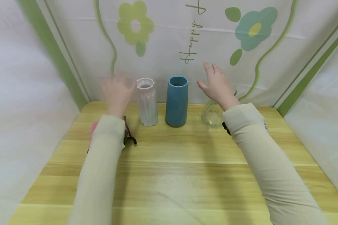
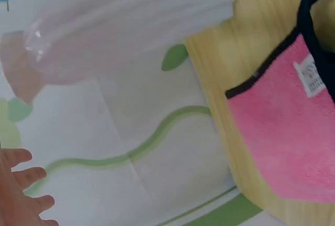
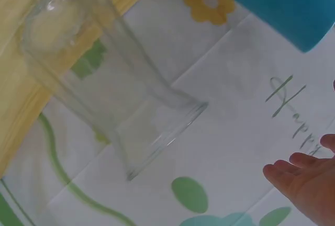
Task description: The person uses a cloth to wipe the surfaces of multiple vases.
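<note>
Blurred in the head view, my left hand [image 1: 118, 93] is raised with fingers spread, just left of the rim of a white fluted vase [image 1: 147, 107]. It holds nothing; its fingertips [image 2: 32, 176] show at the lower left of the left wrist view. A blue vase [image 1: 176, 106] stands upright in the middle. My right hand [image 1: 217, 86], fingers extended and grasping nothing, is up to the blue vase's right. Behind that hand and wrist, a clear glass vase [image 1: 211, 116] is partly hidden; the right wrist view shows its flared mouth.
Below my left forearm lies a pink cloth item [image 2: 282, 147] with black trim and straps, largely covered by the sleeve in the head view. The wooden table [image 1: 169, 175] meets a white printed curtain [image 1: 169, 37] at the back, with white sheets on both sides.
</note>
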Demonstrator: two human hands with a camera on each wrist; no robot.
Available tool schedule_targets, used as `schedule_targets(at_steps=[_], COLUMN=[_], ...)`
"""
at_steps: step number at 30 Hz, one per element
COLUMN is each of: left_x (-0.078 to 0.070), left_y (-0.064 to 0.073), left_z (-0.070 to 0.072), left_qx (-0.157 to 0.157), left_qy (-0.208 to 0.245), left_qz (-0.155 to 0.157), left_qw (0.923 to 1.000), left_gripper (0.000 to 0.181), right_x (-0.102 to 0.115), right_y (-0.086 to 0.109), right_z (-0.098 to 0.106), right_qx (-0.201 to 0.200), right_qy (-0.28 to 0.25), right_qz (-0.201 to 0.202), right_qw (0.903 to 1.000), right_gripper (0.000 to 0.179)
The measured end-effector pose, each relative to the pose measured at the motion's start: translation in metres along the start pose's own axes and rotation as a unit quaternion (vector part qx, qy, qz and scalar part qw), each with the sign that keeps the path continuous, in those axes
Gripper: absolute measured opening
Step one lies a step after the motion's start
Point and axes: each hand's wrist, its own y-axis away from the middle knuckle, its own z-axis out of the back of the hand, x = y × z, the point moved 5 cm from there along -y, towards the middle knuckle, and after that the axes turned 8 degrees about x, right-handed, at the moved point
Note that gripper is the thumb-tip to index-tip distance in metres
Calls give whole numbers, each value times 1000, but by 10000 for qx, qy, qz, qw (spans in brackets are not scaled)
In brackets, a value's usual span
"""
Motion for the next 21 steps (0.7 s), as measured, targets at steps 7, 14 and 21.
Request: schedule_targets(at_steps=[7, 14, 21], left_x=[29, 65, 95], left_y=[6, 17, 29], left_z=[-4, -21, -45], left_qx=[-367, 73, 562], left_qy=[-46, 15, 134], left_qz=[242, 388, 513], left_qw=[9990, 9992, 9970], left_gripper=[58, 66, 64], right_x=[38, 79, 109], right_y=[-3, -7, -12], right_z=[-6, -21, -48], right_qx=[-366, -493, -189], right_qy=[-30, -339, -785], right_qz=[641, 1152, 1296], right_qw=[9973, 9915, 9883], right_gripper=[68, 70, 73])
